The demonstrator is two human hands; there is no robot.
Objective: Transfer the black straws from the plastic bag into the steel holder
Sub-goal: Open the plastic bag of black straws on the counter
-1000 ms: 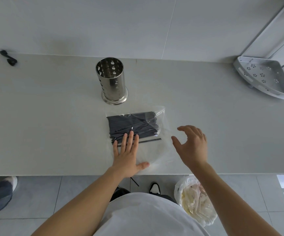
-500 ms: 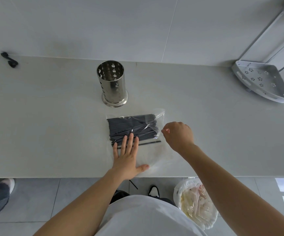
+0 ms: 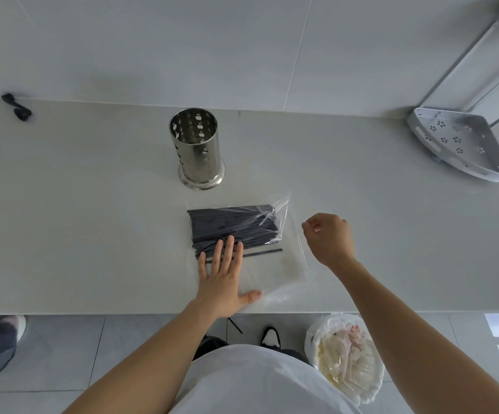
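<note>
Left hand (image 3: pixel 222 274) flat on bag (image 3: pixel 272 270); straws (image 3: pixel 230 224) lie left-to-right, open ends toward nearer right hand (image 3: pixel 328 237), curled, seemingly pinching the plastic edge.

We have a single view, from a wide-angle camera worn on the person's head. It looks forward and steeply down onto the steel holder (image 3: pixel 196 147), which stands upright a little left of the picture's middle. Beyond the holder the view reaches the wall (image 3: pixel 242 46); nearer than it we see the counter's front edge (image 3: pixel 92 312), floor tiles and the person's own forearms. Straight lines bow toward the edges, as with the corner rack (image 3: pixel 457 141) far right of the holder.
</note>
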